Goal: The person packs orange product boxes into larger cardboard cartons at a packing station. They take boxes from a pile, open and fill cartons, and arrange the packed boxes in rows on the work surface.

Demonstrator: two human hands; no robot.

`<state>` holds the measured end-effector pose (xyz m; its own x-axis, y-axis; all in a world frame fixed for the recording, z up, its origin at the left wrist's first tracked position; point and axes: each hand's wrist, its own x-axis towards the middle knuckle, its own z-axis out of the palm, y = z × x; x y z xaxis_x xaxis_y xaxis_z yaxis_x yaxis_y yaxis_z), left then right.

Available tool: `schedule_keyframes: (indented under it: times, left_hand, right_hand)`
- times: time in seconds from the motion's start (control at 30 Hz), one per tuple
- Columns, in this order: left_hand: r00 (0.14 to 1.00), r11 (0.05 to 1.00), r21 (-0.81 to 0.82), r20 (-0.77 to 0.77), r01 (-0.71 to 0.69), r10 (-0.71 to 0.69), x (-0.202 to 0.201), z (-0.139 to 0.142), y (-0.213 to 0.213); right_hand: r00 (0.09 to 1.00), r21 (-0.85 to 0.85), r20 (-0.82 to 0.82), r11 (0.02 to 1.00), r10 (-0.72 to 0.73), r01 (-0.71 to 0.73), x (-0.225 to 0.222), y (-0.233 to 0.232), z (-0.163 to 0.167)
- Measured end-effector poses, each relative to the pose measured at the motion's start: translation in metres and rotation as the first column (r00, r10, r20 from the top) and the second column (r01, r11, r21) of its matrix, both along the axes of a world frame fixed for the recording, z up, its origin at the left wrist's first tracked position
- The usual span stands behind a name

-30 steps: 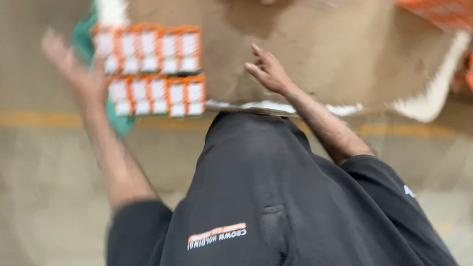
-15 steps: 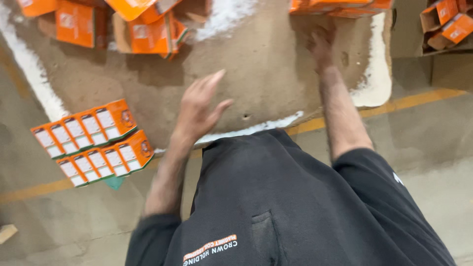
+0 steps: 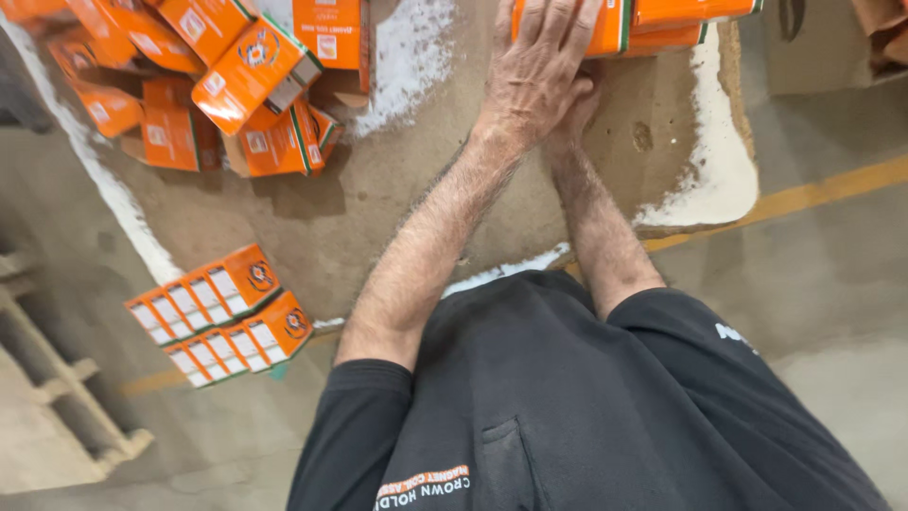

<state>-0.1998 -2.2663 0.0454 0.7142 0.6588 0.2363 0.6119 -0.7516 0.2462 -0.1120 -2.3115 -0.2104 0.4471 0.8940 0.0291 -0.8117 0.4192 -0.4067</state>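
Observation:
My left hand (image 3: 539,66) lies flat with fingers spread on a row of orange boxes (image 3: 662,14) at the far edge of a worn brown table (image 3: 378,208). My right hand (image 3: 579,102) sits under and behind the left one, against the same row. Most of it is hidden, so its grip does not show. Both forearms reach up from my black shirt and meet at the boxes.
A loose pile of orange cartons (image 3: 255,76) lies at the table's far left. Two packed rows of small orange boxes (image 3: 222,312) sit at its near left edge. A wooden pallet (image 3: 57,397) stands on the floor at left, and a yellow floor line (image 3: 813,194) runs at right.
My left hand has swung from the table's left side over to the right, landing on the orange boxes where my right hand was. The view has shifted with it.

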Motion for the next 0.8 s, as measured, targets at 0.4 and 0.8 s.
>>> schedule_keyframes:
  times: [0.4,0.8]
  left_hand:
    - [0.996,0.998,0.049,0.081,-0.04,0.036,-0.005,0.008,0.001]
    - [0.996,0.998,0.053,0.091,-0.031,0.026,-0.004,0.024,0.01]
  right_hand:
    - [0.977,-0.05,0.185,0.992,-0.108,0.119,-0.001,0.003,0.02]
    - [0.94,-0.153,0.246,0.948,-0.238,0.28,0.002,-0.005,0.021]
